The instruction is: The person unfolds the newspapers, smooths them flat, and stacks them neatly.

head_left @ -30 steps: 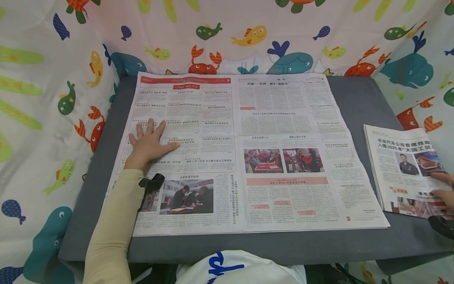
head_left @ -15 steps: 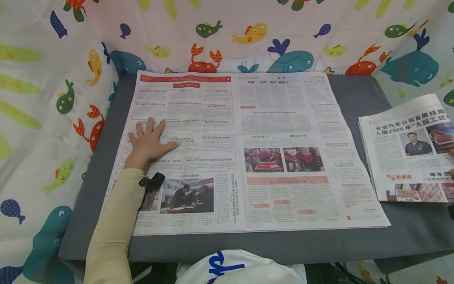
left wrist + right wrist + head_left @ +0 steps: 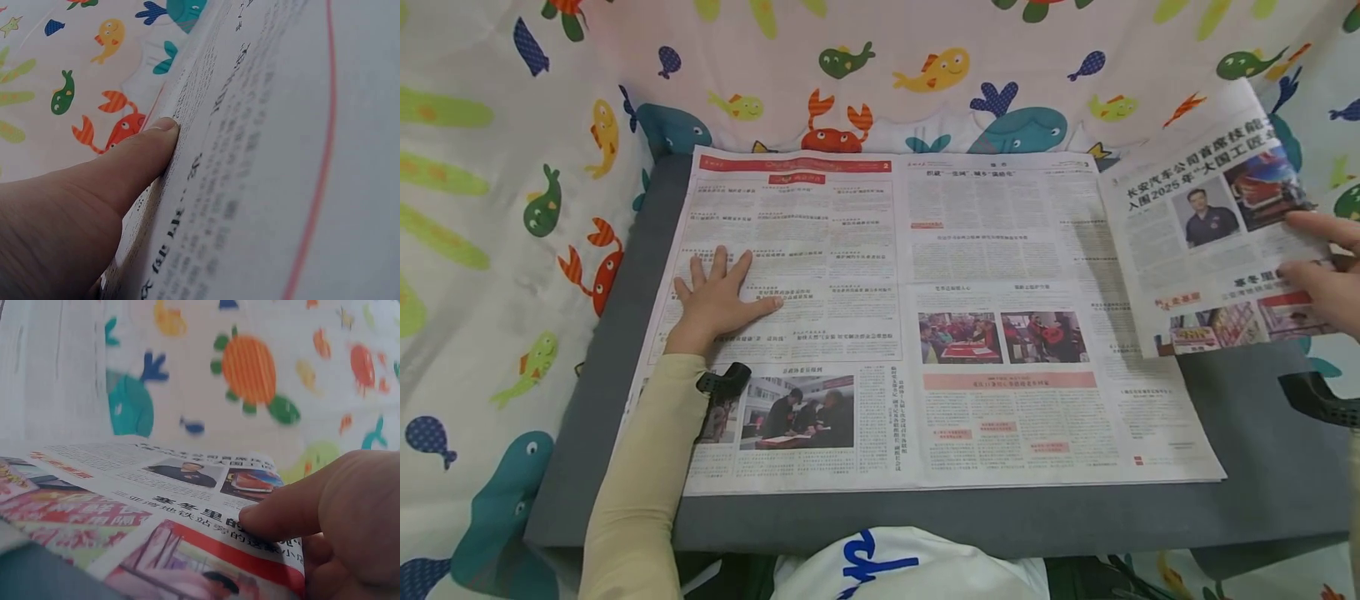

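Note:
An unfolded newspaper [image 3: 1000, 258] lies flat on the grey table, two printed pages side by side. On its left page my left hand [image 3: 718, 304] rests with fingers spread; in the left wrist view the thumb [image 3: 140, 150] touches the paper. At the right, my right hand [image 3: 1330, 271] pinches the right edge of a folded newspaper [image 3: 1195, 275], which is raised and tilted over the right margin of the open sheet. The right wrist view shows the thumb [image 3: 281, 512] on top of the folded newspaper, other fingers partly hidden beneath it.
The grey table [image 3: 970, 521] shows as a strip along the front and on both sides. A curtain [image 3: 880, 100] printed with sea animals hangs behind and at the sides. Dark bands [image 3: 726, 382] sit on both wrists.
My right hand has lifted the folded newspaper off the table's right side and carried it up and left, over the open sheet's right margin. The left hand stays put.

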The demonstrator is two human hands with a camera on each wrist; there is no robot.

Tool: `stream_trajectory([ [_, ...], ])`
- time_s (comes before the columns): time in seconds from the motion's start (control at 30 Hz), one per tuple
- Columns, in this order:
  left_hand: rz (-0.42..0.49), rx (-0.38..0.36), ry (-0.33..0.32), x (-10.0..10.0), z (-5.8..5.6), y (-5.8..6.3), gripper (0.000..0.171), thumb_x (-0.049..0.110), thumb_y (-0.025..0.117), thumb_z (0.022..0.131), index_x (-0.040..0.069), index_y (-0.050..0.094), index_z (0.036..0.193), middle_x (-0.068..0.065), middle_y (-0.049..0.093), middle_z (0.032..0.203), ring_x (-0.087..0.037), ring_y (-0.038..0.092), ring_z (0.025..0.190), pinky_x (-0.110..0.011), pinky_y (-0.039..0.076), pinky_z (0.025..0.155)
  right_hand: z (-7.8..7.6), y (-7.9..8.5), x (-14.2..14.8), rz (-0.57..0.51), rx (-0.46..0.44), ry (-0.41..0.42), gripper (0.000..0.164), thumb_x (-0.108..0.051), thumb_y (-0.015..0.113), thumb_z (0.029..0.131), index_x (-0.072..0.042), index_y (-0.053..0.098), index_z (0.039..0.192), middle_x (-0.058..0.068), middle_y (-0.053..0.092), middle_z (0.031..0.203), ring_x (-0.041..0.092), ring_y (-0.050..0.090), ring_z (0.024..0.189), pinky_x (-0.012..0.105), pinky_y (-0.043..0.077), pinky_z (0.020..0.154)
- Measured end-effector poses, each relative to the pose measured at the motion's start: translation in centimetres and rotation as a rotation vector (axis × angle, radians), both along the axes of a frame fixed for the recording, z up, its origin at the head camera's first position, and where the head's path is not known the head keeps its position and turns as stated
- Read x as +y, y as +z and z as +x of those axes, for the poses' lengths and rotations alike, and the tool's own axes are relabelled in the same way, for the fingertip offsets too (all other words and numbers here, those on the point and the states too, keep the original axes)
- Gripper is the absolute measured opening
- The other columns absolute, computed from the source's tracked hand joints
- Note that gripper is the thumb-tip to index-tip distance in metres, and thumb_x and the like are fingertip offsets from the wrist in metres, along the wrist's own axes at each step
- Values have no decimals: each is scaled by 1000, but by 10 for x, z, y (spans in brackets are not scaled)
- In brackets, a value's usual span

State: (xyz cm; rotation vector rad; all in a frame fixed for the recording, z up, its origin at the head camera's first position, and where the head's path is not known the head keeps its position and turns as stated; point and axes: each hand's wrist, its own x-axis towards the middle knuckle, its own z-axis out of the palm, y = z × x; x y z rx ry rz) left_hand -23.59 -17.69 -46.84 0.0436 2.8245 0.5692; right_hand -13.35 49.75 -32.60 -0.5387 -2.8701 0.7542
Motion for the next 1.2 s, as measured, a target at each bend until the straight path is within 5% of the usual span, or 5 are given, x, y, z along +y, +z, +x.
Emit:
stream_trajectory([
  [0.2, -14, -4, -3, 2, -2, 2, 108, 70, 65, 85, 20, 13, 166, -21, -9, 171, -54, -23, 152, -79, -14, 113, -32, 26, -77, -211, -76, 78, 60, -23, 54, 105, -39, 32, 159, 12, 43, 161, 24, 64, 104, 9, 47, 55],
  [0.43, -12, -21, -10, 8, 2, 4, 107, 69, 65, 86, 20, 12, 166, -21, -9, 171, -54, -22, 152, -79, -14, 114, -57, 10, -150, -909, -2, 271, 65, -11, 71, 96, -25, 47, 154, -2, 56, 135, 5, 70, 90, 20, 60, 67],
  [0.57, -11, -16, -11, 8, 4, 3, 107, 68, 65, 86, 19, 13, 166, -21, -9, 171, -54, -22, 152, -79, -13, 113, -63, -9, -199, -1108, -2, 376, 65, 2, 65, 96, -13, 43, 156, 3, 55, 136, 7, 72, 94, 22, 61, 71],
  [0.97, -26, -6, 0, 8, 4, 4, 105, 67, 65, 86, 18, 16, 165, -23, -7, 171, -56, -20, 152, -79, -11, 114, -60, -110, -289, -954, -232, 433, 67, -1, 62, 97, -11, 38, 158, 14, 47, 157, 2, 69, 89, 20, 58, 73],
  [1.2, -31, -6, 8, 6, 3, 7, 106, 68, 65, 86, 19, 14, 165, -22, -8, 171, -56, -20, 152, -79, -12, 114, -56, -123, -295, -832, -261, 462, 72, -13, 70, 94, -17, 37, 159, 16, 47, 156, 31, 61, 128, 36, 55, 97],
])
